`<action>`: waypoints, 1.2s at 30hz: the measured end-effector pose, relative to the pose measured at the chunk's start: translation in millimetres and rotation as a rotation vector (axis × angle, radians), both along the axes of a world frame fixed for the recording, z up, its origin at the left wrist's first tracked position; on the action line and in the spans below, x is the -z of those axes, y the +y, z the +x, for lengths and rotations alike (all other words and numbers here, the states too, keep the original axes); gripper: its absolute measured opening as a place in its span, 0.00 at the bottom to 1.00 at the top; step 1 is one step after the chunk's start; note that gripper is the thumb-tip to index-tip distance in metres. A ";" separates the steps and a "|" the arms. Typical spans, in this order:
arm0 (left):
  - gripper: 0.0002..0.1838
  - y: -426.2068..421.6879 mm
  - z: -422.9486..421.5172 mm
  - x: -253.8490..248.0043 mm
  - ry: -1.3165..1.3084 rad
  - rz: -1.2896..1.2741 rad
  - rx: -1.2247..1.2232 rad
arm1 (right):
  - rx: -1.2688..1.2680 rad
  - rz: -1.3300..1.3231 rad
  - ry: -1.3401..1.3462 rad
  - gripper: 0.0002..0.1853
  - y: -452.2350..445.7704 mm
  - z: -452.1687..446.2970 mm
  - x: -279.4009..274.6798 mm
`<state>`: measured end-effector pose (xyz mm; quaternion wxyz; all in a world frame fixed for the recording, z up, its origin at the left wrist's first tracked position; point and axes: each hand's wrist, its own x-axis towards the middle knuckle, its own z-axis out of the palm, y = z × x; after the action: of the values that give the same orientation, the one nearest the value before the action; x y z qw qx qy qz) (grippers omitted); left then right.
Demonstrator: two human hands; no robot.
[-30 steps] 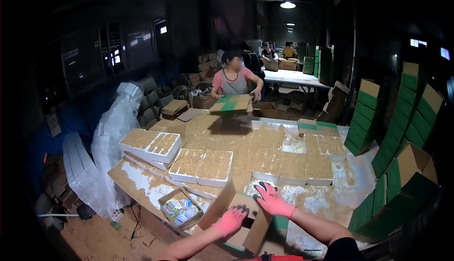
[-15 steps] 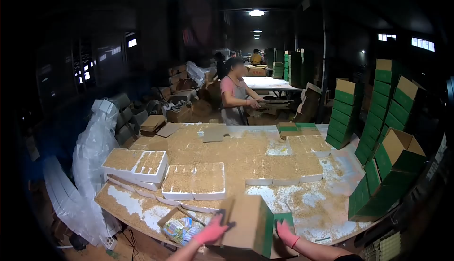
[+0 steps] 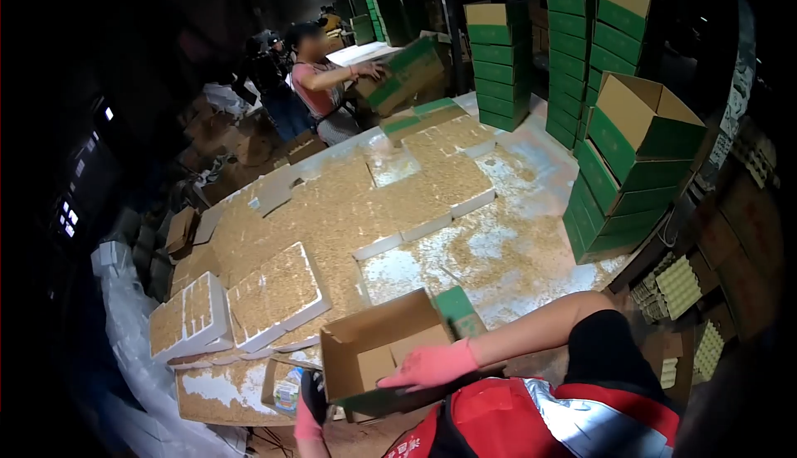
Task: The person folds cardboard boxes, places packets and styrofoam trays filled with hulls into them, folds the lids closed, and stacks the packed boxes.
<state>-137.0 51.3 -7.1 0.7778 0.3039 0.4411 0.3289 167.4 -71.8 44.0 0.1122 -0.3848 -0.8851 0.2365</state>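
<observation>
An open cardboard box (image 3: 357,331), brown inside with green outside, is tilted at the table's near edge, its opening facing up. My right hand (image 3: 433,366), in a pink glove, grips the near wall, with fingers reaching over the rim. At the box's left side, my left hand (image 3: 310,408) has its dark-tipped glove fingers curled against the corner. Just left of it, a small carton (image 3: 268,382) holds colourful packets (image 3: 286,393). A green flap (image 3: 458,309) lies beyond the box's right side.
White foam trays (image 3: 278,296) filled with tan grains cover much of the table (image 3: 398,274). Stacks of green boxes (image 3: 635,138) rise at the right. Across the table, a co-worker (image 3: 320,85) holds a green and brown box (image 3: 403,74). Clear plastic wrap (image 3: 124,325) hangs at the left.
The box has turned so its inside shows. My right hand has moved from its green side onto the near wall. The view has swung right and down, and the co-worker's box is now raised.
</observation>
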 end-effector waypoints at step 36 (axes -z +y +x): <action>0.30 -16.8 74.4 -13.7 0.887 0.404 0.260 | 1.431 -0.272 1.269 0.25 -34.5 295.7 36.3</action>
<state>-62.6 34.5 6.6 0.4756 0.6113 0.6151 0.1475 463.1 -106.3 7.7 0.6416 -0.6435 -0.1808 0.3764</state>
